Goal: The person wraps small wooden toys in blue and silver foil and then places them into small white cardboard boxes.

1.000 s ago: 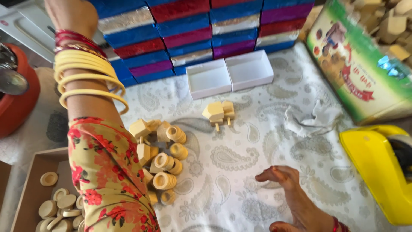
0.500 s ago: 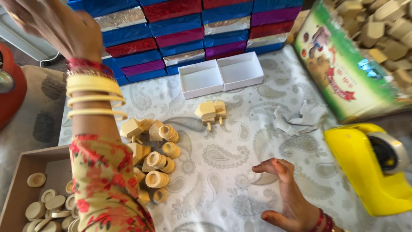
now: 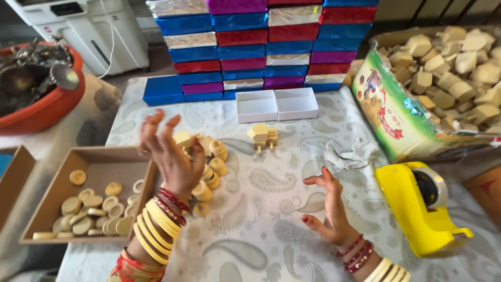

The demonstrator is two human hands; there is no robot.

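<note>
Left hand [image 3: 167, 151] raised, fingers spread, right hand [image 3: 327, 209] open, palm inward

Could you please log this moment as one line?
left hand: empty, raised over wooden pieces | right hand: empty, open above tablecloth

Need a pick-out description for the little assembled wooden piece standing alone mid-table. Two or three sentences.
Start at the wall of shiny coloured boxes at the far edge of the table, then drop to the open white box with two compartments in front of it. Just nearer stands the small pale wooden piece. Unlike the heap of wooden bits by the left hand, it stands alone, put together.
</note>
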